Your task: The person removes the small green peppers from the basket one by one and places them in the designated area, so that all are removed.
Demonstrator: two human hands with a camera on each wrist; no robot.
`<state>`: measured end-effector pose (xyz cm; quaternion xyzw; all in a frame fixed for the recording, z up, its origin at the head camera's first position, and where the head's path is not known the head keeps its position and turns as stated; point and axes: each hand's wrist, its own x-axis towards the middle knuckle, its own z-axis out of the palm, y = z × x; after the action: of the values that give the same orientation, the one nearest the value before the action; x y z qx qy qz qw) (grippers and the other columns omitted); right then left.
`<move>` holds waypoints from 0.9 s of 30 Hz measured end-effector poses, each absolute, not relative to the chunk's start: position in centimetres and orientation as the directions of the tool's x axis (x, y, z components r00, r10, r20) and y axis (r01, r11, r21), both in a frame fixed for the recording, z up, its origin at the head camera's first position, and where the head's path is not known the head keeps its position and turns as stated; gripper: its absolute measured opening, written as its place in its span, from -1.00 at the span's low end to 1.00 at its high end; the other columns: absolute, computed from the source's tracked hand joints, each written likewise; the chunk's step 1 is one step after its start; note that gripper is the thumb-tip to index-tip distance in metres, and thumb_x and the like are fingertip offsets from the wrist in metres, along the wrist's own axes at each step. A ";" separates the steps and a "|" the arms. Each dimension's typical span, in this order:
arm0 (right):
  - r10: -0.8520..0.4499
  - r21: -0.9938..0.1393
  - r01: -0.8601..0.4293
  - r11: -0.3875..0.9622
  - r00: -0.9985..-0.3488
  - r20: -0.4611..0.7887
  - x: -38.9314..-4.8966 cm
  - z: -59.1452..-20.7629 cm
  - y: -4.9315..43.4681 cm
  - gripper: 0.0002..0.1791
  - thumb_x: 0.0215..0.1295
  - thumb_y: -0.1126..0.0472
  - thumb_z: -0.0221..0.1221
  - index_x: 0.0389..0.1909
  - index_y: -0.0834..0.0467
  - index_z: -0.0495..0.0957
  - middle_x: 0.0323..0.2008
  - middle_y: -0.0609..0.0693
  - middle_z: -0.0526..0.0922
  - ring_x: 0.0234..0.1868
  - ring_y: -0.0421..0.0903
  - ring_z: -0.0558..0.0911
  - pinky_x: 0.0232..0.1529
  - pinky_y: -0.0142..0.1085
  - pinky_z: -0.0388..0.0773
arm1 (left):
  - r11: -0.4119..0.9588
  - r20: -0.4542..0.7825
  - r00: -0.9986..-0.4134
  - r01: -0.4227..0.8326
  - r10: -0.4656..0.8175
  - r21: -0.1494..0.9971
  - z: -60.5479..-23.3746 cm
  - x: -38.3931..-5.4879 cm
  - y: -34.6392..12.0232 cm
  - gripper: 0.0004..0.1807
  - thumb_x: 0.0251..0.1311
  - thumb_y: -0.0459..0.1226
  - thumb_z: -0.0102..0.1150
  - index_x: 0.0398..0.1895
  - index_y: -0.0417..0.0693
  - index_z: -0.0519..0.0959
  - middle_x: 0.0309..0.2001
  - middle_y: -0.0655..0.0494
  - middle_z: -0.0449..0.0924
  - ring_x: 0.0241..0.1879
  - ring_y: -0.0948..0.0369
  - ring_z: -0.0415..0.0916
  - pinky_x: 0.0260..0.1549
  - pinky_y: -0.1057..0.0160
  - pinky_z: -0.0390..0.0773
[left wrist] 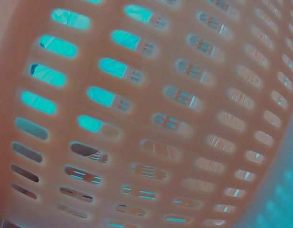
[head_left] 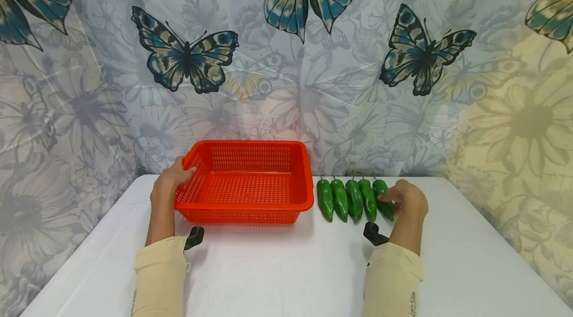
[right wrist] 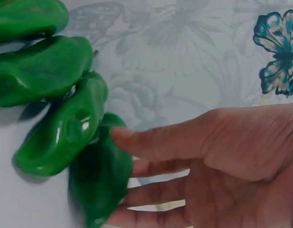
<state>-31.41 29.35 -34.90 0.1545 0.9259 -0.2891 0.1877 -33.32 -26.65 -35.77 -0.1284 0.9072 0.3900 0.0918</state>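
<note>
At the back left of the table, my left hand point(head_left: 171, 177) grips the left rim of a red plastic basket point(head_left: 246, 206), thumb over the edge. Nothing lies in the basket. Its slotted side wall point(left wrist: 151, 133) fills the left wrist view, where the hand itself is hidden. Several glossy green peppers point(head_left: 340, 200) lie side by side to the right of the basket, stems toward the back. My right hand point(head_left: 408, 198) pinches the rightmost pepper point(right wrist: 101, 171), which leans against its neighbour point(right wrist: 65, 130). The thumb is near its top and the other fingers lie along its right side.
A white cloth covers the table point(head_left: 277, 267). Close behind the basket and peppers hangs a grey curtain point(head_left: 309, 103) printed with flowers and butterflies. Black wrist cameras point(head_left: 194, 237) jut from both sleeves.
</note>
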 end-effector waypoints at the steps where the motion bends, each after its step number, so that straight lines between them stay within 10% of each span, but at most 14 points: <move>1: 0.176 -0.469 0.388 0.793 -0.884 -0.434 -31.3 -34.8 29.3 -0.27 0.46 0.00 0.18 0.31 0.53 0.29 -0.06 0.43 0.73 -0.05 0.24 0.71 0.05 0.04 0.64 | 0.666 -0.268 -0.948 -0.311 -0.170 0.678 -35.8 -33.2 -26.6 -0.22 0.59 -0.04 -0.17 0.68 -0.09 -0.19 0.32 -0.42 0.35 0.02 -0.13 0.62 -0.18 0.01 0.82; 7: 0.215 -0.463 0.412 0.785 -0.882 -0.419 -31.6 -34.3 29.3 -0.16 0.55 -0.17 -0.02 0.45 0.48 0.16 0.22 0.56 0.52 0.18 0.37 0.63 0.09 0.09 0.65 | 0.747 -0.232 -0.934 -0.358 -0.273 0.560 -35.3 -32.9 -26.4 -0.18 0.59 0.02 -0.27 0.70 -0.11 -0.29 0.46 -0.56 0.21 0.29 -0.41 0.41 0.30 -0.39 0.46; 13: 0.174 -0.440 0.344 0.830 -0.908 -0.382 -32.6 -34.8 29.4 -0.40 0.55 0.06 0.02 0.32 0.49 0.33 0.19 0.50 0.54 0.08 0.32 0.66 -0.02 0.01 0.68 | 0.769 -0.136 -0.937 -0.343 -0.323 0.539 -34.3 -32.5 -26.0 -0.18 0.59 0.05 -0.34 0.69 -0.16 -0.27 0.51 -0.62 0.08 0.45 -0.51 0.17 0.40 -0.64 0.02; 20: 0.102 -0.468 0.286 0.836 -0.919 -0.381 -33.6 -36.0 29.2 -0.39 0.48 0.26 0.15 0.44 0.43 0.28 0.36 0.45 0.42 0.02 0.24 0.75 0.07 0.03 0.69 | 0.769 -0.154 -0.945 -0.324 -0.288 0.551 -34.0 -32.0 -25.8 -0.16 0.58 0.07 -0.29 0.70 -0.13 -0.26 0.53 -0.59 0.06 0.45 -0.48 0.17 0.37 -0.59 0.12; 27: 0.076 -0.521 0.281 0.806 -0.922 -0.380 -33.0 -36.1 29.3 -0.50 0.55 0.27 0.01 0.33 0.52 0.30 0.09 0.44 0.58 0.02 0.22 0.75 0.10 0.01 0.69 | 0.787 -0.149 -0.958 -0.287 -0.246 0.546 -34.6 -32.3 -25.1 -0.17 0.59 0.07 -0.29 0.70 -0.12 -0.26 0.52 -0.59 0.08 0.43 -0.48 0.21 0.33 -0.56 0.24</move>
<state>-33.03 29.32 -36.05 0.0955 0.9344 -0.2964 0.1732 -32.31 -25.09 -34.59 -0.1410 0.9447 0.2940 0.0348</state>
